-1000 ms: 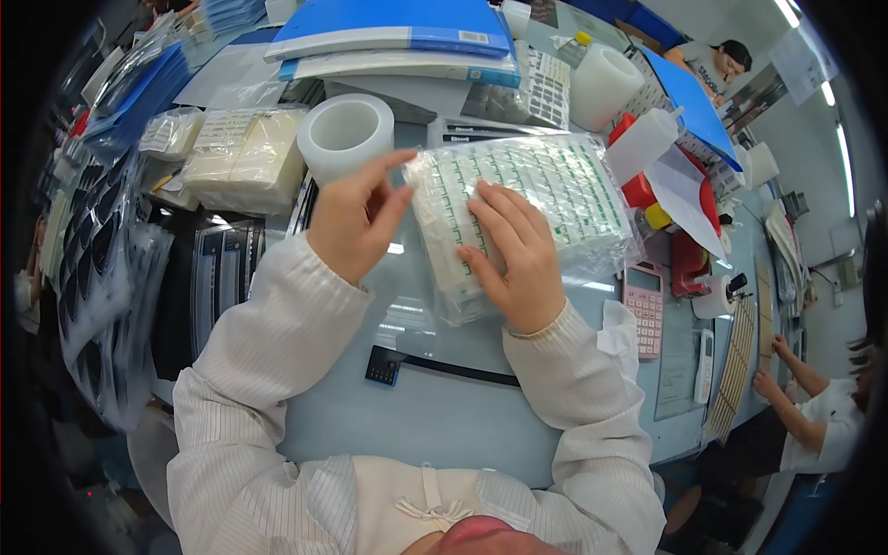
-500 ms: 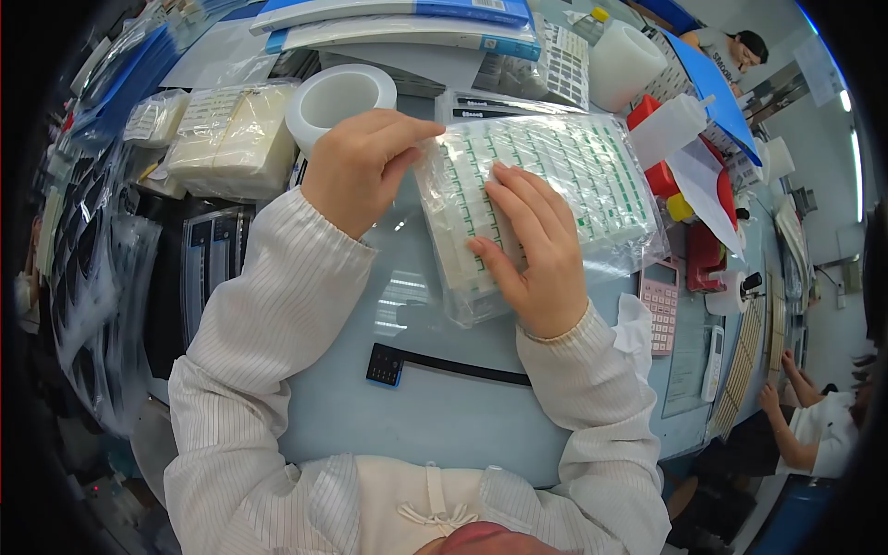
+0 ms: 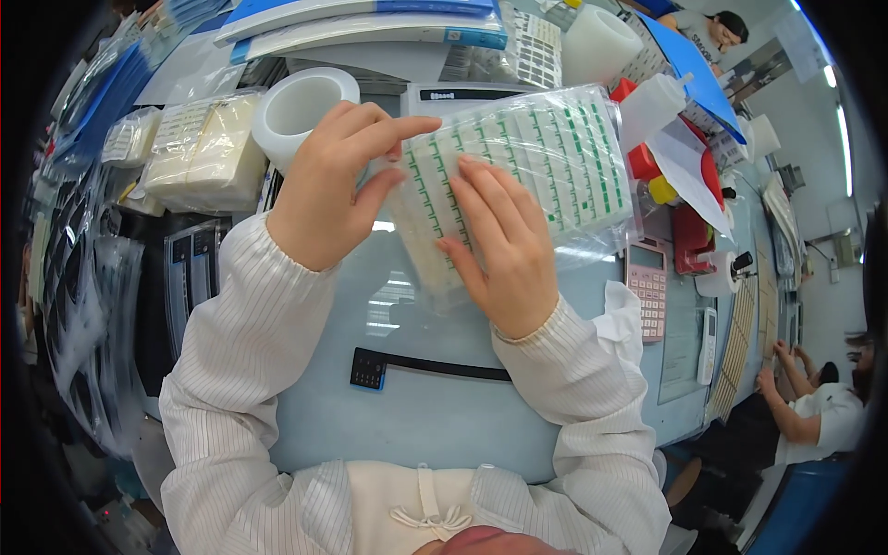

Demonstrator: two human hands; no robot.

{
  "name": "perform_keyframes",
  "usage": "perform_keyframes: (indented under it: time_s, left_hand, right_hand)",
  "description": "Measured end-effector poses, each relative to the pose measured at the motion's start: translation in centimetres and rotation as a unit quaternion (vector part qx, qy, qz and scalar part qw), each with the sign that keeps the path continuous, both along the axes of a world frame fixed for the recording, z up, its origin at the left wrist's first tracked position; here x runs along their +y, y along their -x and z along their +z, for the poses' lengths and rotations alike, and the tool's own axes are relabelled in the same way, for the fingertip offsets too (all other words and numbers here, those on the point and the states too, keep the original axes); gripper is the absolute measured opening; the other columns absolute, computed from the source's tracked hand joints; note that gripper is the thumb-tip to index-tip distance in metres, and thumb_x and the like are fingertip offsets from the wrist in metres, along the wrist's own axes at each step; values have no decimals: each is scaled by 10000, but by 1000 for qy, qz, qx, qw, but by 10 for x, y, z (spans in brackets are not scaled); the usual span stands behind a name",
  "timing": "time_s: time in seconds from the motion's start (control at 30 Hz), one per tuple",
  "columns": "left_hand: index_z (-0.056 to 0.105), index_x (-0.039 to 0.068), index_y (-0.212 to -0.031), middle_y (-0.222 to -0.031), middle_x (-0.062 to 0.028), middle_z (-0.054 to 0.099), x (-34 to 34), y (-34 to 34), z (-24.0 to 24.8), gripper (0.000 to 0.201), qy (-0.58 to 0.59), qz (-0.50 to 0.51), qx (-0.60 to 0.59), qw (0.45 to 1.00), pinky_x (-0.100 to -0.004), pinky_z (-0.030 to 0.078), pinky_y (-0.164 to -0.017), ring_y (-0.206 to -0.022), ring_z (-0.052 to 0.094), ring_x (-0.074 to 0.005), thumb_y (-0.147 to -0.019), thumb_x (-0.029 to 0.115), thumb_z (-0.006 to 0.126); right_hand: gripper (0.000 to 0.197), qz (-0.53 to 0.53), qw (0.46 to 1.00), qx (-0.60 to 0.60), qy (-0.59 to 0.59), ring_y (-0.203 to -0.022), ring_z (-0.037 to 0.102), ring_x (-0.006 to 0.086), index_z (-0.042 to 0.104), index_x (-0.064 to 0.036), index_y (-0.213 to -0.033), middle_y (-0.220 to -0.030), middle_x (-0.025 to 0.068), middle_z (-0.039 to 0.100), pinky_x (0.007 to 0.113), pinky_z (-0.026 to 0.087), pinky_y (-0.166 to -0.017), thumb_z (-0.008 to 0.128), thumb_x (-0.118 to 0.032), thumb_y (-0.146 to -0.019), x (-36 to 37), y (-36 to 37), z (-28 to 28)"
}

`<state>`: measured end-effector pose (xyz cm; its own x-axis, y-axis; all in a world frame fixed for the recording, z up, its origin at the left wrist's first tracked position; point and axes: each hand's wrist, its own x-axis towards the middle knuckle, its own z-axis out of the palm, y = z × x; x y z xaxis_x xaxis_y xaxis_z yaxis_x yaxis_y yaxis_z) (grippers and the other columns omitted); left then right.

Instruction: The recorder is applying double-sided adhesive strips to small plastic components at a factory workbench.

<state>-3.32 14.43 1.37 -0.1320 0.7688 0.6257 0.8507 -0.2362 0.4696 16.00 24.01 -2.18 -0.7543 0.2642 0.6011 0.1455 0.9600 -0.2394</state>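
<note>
A clear plastic bag (image 3: 599, 242) holds a stack of white sheets with rows of green marks (image 3: 527, 139); it lies slanted on the table's far side. At the bag's left edge, my left hand (image 3: 331, 180) has its thumb and fingers closed on the plastic, with the index finger reaching over the sheets. My right hand (image 3: 507, 252) rests on top of the bag with spread fingers, holding nothing. Nearer to me lies a black strip with a keypad-like end (image 3: 368, 368); its right end passes under my right sleeve.
A tape roll (image 3: 305, 106) and wrapped bundles (image 3: 208, 157) stand at the left, beside plastic-sleeved black strips (image 3: 191, 282). Binders (image 3: 370, 28) are stacked at the back. A pink calculator (image 3: 647, 296), a white bottle (image 3: 652, 111) and a remote control (image 3: 708, 347) lie along the right.
The bag has shifted to the left and turned slightly, and both hands have moved left with it. My left thumb has moved further from the index finger. The whole view has shifted a little.
</note>
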Motion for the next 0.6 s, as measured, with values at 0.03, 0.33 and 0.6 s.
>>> perform_keyframes:
  time_s: [0.03,0.33,0.6]
  left_hand:
    - [704,87,-1138,-845,-81,600,0,0,-1,435,3,5,7,1000,-356,478,-738,-838,559,-265,-774,-128,602]
    - [706,105,-1155,-856,-75,608,8,-1,-7,498,-75,24,47,996,-338,499,-646,-754,572,-246,-746,-153,588]
    - [709,88,-1171,-894,-95,596,2,-11,2,517,-98,-32,-72,992,-296,519,-659,-785,591,-197,-756,-171,542]
  right_hand:
    - [602,-2,1000,1,0,-1265,509,367,565,32,-1297,-1421,176,523,424,422,-1040,766,-114,-749,-1,1,0]
    - [576,23,997,59,40,-1165,528,341,544,6,-1334,-1474,164,480,412,441,-1000,736,-114,-804,12,23,13]
    - [256,-30,989,123,-79,-990,536,297,684,-44,-1108,-1033,81,667,349,414,-879,692,-107,-860,31,31,42]
